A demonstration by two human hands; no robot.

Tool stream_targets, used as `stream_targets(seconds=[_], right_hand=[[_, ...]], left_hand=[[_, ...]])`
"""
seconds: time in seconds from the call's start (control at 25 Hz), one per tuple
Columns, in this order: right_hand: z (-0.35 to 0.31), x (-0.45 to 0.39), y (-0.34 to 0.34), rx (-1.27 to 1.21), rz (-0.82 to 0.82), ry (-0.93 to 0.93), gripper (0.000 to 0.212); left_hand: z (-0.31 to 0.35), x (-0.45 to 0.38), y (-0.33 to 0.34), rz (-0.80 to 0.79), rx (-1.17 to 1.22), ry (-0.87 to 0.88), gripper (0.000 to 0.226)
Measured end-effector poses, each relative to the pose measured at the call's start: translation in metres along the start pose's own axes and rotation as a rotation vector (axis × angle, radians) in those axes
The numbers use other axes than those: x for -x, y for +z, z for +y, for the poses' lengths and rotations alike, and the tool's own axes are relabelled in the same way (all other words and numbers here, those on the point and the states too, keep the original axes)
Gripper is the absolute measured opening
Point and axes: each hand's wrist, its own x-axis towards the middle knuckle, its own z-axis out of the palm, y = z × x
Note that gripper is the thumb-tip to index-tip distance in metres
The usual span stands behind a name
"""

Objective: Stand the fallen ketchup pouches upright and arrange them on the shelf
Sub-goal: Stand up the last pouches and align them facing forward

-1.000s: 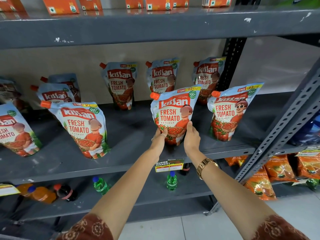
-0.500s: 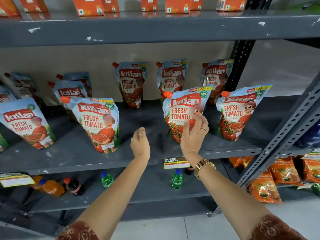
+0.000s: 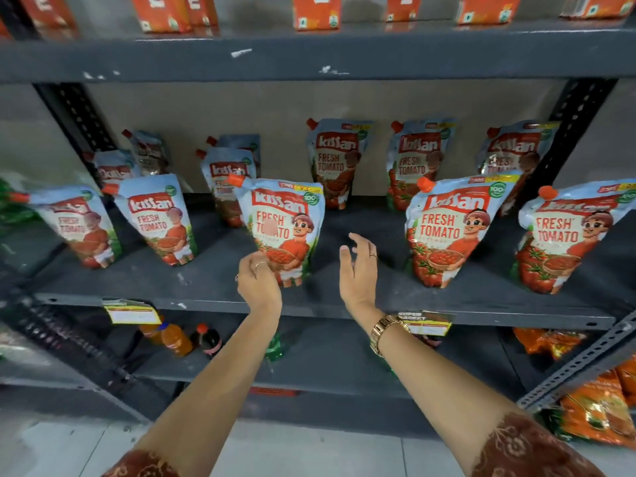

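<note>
Blue-and-red ketchup pouches stand on the grey shelf [image 3: 206, 282] in a front and a back row. My left hand [image 3: 258, 285] has its fingers curled on the lower left edge of the middle front ketchup pouch [image 3: 285, 222], which stands upright and leans slightly. My right hand [image 3: 358, 270] hovers open, fingers apart, in the gap to that pouch's right, touching nothing. Two front pouches [image 3: 447, 228] [image 3: 564, 235] stand to the right, and two more [image 3: 158, 218] [image 3: 74, 228] lean at the left. Back-row pouches [image 3: 335, 160] stand against the wall.
Orange cartons [image 3: 313, 12] line the shelf above. Below are drink bottles [image 3: 175, 339], price tags [image 3: 132, 313] on the shelf's front edge, and orange snack bags [image 3: 599, 407] at the lower right. A perforated upright [image 3: 578, 111] bounds the bay on the right.
Both hands let go of the pouch now standing second from the right and moved left. My left hand has reached the middle pouch's lower edge; my right hand has opened in the gap.
</note>
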Motion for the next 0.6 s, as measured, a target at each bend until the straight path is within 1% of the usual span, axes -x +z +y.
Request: stream_targets(seconds=[0.08, 0.2, 0.28, 0.36, 0.4, 0.48, 0.6], right_hand=[[-0.004, 0.003, 0.018, -0.022, -0.047, 0.035, 0.038], [-0.009, 0.008, 0.045, -0.036, -0.105, 0.109, 0.043], [-0.011, 0.012, 0.057, -0.04, -0.144, 0.131, 0.043], [-0.011, 0.013, 0.064, -0.06, -0.177, 0.165, 0.04], [-0.01, 0.013, 0.066, -0.063, -0.188, 0.182, 0.038], [-0.007, 0.013, 0.066, -0.055, -0.199, 0.198, 0.038], [-0.005, 0.011, 0.065, -0.051, -0.159, 0.221, 0.04]], left_hand=[[0.0, -0.02, -0.01, -0.096, -0.008, -0.071, 0.028], [-0.005, -0.045, -0.02, -0.315, -0.037, -0.208, 0.044], [-0.006, -0.056, -0.021, -0.462, -0.067, -0.244, 0.05], [-0.005, -0.062, -0.019, -0.6, -0.093, -0.244, 0.05], [-0.004, -0.063, -0.018, -0.646, -0.104, -0.239, 0.049], [-0.003, -0.064, -0.02, -0.685, -0.104, -0.243, 0.046], [-0.003, -0.061, -0.021, -0.731, -0.076, -0.269, 0.046]])
